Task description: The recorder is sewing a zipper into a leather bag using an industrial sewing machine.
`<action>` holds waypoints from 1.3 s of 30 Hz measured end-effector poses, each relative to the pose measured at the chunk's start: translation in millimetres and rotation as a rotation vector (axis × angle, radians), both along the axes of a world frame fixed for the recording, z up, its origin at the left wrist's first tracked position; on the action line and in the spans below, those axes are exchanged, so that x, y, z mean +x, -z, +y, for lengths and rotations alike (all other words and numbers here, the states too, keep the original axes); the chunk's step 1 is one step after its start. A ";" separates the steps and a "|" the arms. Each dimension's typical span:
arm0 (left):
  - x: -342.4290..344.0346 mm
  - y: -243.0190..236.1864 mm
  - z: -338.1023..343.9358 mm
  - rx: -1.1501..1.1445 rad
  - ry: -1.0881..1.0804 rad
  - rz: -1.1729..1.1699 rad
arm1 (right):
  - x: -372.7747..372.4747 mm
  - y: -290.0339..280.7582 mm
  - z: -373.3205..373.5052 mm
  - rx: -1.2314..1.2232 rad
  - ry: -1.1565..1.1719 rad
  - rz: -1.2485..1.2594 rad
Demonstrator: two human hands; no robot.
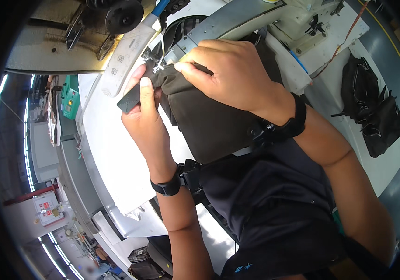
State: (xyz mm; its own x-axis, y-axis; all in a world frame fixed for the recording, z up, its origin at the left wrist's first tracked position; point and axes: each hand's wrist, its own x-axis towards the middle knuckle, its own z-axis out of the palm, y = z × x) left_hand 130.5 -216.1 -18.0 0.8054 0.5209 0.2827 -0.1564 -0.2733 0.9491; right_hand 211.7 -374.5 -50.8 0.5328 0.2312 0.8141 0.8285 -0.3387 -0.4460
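Observation:
Dark olive-brown fabric (pixel 209 123), looking like a sewn bag or garment panel, hangs over the machine's edge down to my lap. My left hand (pixel 146 114) is closed at its left edge, the thumb pressed on top and a dark flat tab (pixel 128 99) sticking out between the fingers. With thumb and index finger, my right hand (pixel 235 70) pinches the toothed zipper (pixel 172 64) along the fabric's upper edge. The zipper runs toward the metal presser foot (pixel 158 66) of a sewing machine, just beyond my left thumb. The palm hides part of the zipper.
The sewing machine's pale head (pixel 127 58) and black handwheel-like knob (pixel 124 16) stand at the upper left. A grey metal plate (pixel 225 23) lies beyond my right hand. More dark fabric pieces (pixel 368 105) rest on the white table at right. A green box (pixel 70 97) stands at left.

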 end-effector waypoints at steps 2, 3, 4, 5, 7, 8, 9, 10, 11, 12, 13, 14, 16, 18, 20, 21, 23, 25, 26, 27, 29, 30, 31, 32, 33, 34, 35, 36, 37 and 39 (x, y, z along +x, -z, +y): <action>3.5 -1.6 4.0 -0.059 0.036 0.029 | -1.7 -1.9 -1.7 0.027 -0.011 0.034; 2.9 -0.9 4.6 -0.060 0.040 0.029 | -7.1 -3.0 -4.2 0.041 -0.032 0.073; 0.2 -0.4 4.9 0.008 0.052 0.026 | -12.0 -3.2 -6.8 0.055 -0.053 0.113; -2.9 0.3 4.8 0.075 0.065 0.023 | -16.1 -2.0 -10.4 0.054 -0.048 0.114; -6.9 -1.8 -3.5 0.053 0.068 0.012 | -22.5 -1.7 -17.1 0.022 -0.086 0.130; -6.6 4.1 -1.8 0.059 0.090 -0.014 | -22.5 0.2 -15.9 0.069 -0.084 0.127; -6.7 6.5 -2.4 0.064 0.108 -0.038 | -20.8 0.4 -15.6 0.068 -0.085 0.129; -6.0 4.3 -5.4 0.086 0.073 0.020 | -16.6 0.4 -15.4 0.086 -0.078 0.118; -2.4 4.7 -4.9 0.084 0.071 0.021 | -12.6 -0.2 -14.6 0.104 -0.072 0.106; 3.1 4.6 -2.7 0.096 0.048 0.041 | -8.9 -2.5 -10.9 0.099 -0.041 0.146; 6.2 4.2 -1.4 0.108 0.024 0.060 | -6.3 -4.1 -10.8 0.100 -0.043 0.145; 6.4 4.1 -1.2 0.109 0.023 0.058 | -4.0 -5.9 -11.0 0.098 -0.049 0.209; 8.7 5.5 -0.6 0.019 0.060 0.039 | -0.9 -5.9 -11.8 0.115 -0.074 0.294; 10.5 7.3 -9.7 -0.082 0.047 -0.008 | -8.7 -7.7 -17.5 0.128 -0.083 0.351; 7.4 6.1 -17.9 -0.159 0.049 0.040 | -10.8 -9.2 -20.3 0.140 -0.094 0.409; 5.6 4.3 -21.5 -0.236 0.044 0.091 | -11.0 -10.3 -20.8 0.134 -0.088 0.461; 8.6 3.3 -23.1 -0.220 0.006 0.115 | -10.2 -11.1 -18.9 0.127 -0.082 0.510; 14.3 7.9 -17.6 -0.130 -0.016 0.160 | -6.3 -11.6 -16.6 0.120 -0.086 0.505; 19.1 9.8 -18.6 -0.132 -0.014 0.155 | -5.7 -11.5 -16.4 0.118 -0.085 0.500; 23.8 12.2 -20.7 -0.133 -0.030 0.106 | -5.6 -10.4 -16.2 0.088 -0.079 0.514; 24.3 13.3 -20.3 -0.131 -0.053 0.051 | -6.6 -10.9 -17.2 0.058 -0.080 0.523; 21.2 14.0 -21.2 -0.099 -0.046 0.096 | -8.3 -10.5 -21.2 0.031 -0.075 0.531; 18.6 14.7 -21.6 -0.067 -0.040 0.140 | -8.3 -10.4 -23.9 0.004 -0.071 0.539; 17.6 16.1 -21.5 -0.076 -0.031 0.141 | -6.4 -10.1 -24.9 0.004 -0.073 0.535; 17.3 18.2 -20.6 -0.086 -0.035 0.138 | -6.7 -8.3 -23.9 -0.007 -0.065 0.480; 18.3 20.1 -19.5 -0.111 -0.020 0.114 | -7.0 -7.2 -23.1 -0.018 -0.058 0.425; 18.5 22.1 -18.7 -0.136 -0.006 0.089 | -8.2 -6.8 -22.9 -0.030 -0.061 0.423; 18.4 21.3 -20.8 -0.137 -0.014 0.084 | -8.4 -8.6 -24.0 -0.050 -0.034 0.323; 18.4 21.3 -24.0 -0.135 -0.042 0.016 | -8.0 -10.5 -24.8 -0.071 -0.007 0.221; 16.9 21.9 -25.3 -0.135 -0.076 -0.056 | 3.2 -14.6 -23.3 -0.087 -0.025 0.064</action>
